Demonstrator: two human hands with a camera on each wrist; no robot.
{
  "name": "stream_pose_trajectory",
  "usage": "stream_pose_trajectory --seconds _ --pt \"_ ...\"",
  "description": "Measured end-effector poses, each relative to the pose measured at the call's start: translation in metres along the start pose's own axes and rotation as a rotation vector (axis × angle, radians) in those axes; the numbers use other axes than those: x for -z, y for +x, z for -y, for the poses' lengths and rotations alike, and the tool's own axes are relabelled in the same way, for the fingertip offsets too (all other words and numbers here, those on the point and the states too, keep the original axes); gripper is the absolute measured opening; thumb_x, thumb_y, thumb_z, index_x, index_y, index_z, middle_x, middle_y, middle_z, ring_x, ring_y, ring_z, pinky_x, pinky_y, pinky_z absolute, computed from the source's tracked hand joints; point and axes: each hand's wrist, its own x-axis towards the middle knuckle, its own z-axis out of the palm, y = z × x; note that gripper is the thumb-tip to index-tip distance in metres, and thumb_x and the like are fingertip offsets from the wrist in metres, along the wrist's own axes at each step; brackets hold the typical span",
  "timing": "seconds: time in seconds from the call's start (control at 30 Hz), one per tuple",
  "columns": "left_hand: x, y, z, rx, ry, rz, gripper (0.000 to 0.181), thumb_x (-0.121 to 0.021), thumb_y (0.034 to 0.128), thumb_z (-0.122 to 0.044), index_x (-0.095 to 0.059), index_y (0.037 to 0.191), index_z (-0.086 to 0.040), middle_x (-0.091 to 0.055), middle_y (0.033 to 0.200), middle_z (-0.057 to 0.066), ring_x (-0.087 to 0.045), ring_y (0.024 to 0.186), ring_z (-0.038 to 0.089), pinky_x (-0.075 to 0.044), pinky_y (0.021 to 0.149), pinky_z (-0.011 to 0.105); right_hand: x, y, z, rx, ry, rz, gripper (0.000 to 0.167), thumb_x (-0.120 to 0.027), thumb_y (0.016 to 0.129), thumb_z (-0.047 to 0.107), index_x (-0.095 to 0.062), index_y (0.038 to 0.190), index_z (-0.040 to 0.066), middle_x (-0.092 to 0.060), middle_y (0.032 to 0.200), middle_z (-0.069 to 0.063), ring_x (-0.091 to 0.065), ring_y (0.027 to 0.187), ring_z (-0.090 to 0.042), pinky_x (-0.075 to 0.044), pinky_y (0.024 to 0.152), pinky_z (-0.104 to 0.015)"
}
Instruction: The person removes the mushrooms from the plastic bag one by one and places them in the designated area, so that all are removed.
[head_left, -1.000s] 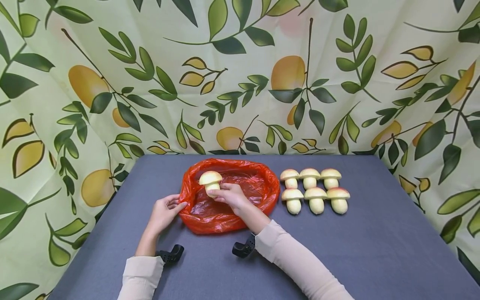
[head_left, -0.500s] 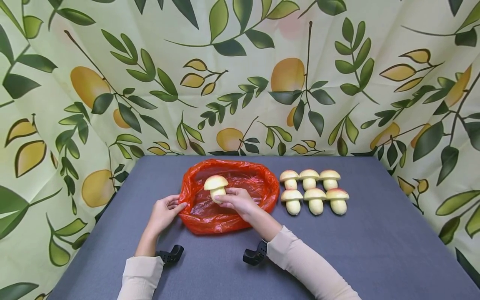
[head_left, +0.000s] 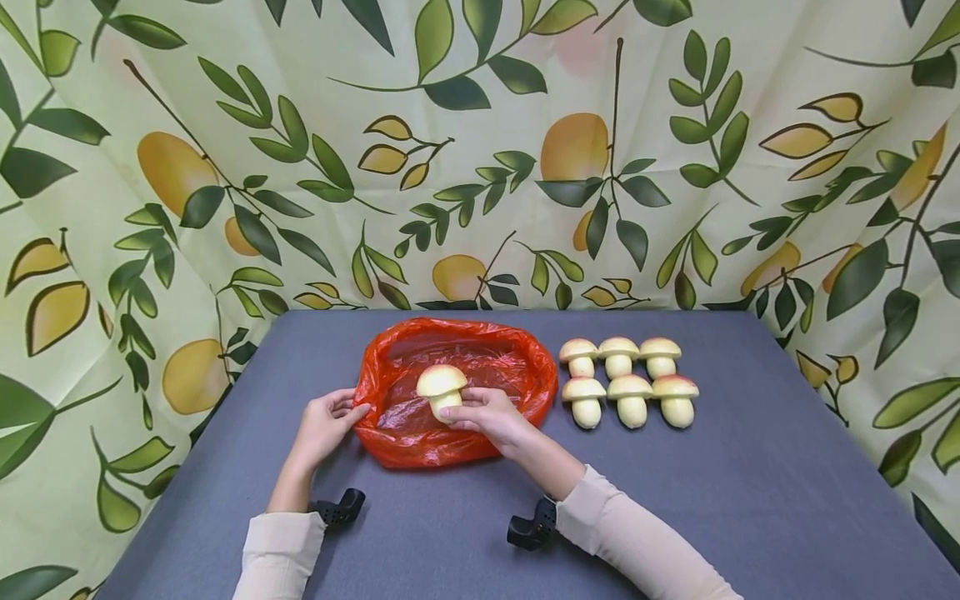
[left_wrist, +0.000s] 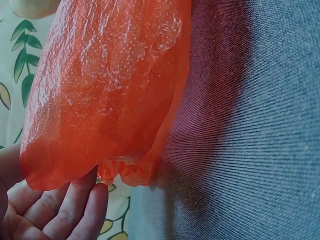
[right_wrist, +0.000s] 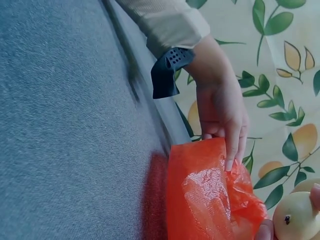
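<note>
A red plastic bag stands with its mouth spread wide on the table. At its left rim my left hand pinches the plastic between thumb and fingers; the left wrist view shows the red film passing between them. My right hand holds a toy mushroom by its stem over the bag's opening, cap up and tilted slightly left. In the right wrist view only the mushroom's pale stem end and some fingertips show at the lower right corner.
Several matching toy mushrooms lie in two rows on the grey table, just right of the bag. A leaf-patterned cloth hangs behind and at the sides. Each wrist wears a black camera mount.
My right hand has moved right and a little nearer to me, carrying the mushroom over the bag. The left hand keeps its hold on the rim, nearly still.
</note>
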Motion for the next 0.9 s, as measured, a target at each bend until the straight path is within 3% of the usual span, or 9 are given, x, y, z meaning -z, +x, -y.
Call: stream_pose_trajectory --seconds 0.33,0.6,0.9 --pt "0.000 -0.001 0.000 0.003 0.012 0.000 0.037 -0.066 0.0909 -0.015 -0.061 0.120 0.007 -0.070 0.109 0.026 -0.055 0.075 -0.016 -0.046 0.071 0.005 0.014 -0.016 0.001 0.000 0.007 0.032 0.053 -0.066 0.087 0.006 -0.045 0.132 -0.015 -0.069 0.106 -0.012 -0.066 0.083 -0.004 -0.056 0.080 -0.020" --pt "-0.001 0.000 0.001 0.004 0.007 0.001 0.037 -0.067 0.0902 -0.014 -0.061 0.120 0.008 -0.070 0.109 0.026 -0.055 0.074 -0.017 -0.046 0.071 0.006 0.025 -0.023 0.002 -0.024 -0.019 0.029 0.060 -0.066 0.088 0.008 -0.039 0.136 -0.016 -0.066 0.115 -0.018 -0.066 0.084 -0.005 -0.056 0.081 -0.020" --pt "-0.002 0.000 0.001 0.010 0.016 -0.001 0.037 -0.066 0.0902 -0.013 -0.061 0.120 0.008 -0.070 0.110 0.026 -0.055 0.076 -0.016 -0.046 0.071 0.006 0.034 -0.030 0.001 -0.012 -0.021 0.051 0.061 -0.068 0.087 0.009 -0.040 0.135 -0.016 -0.066 0.107 -0.011 -0.066 0.084 -0.004 -0.056 0.082 -0.022"
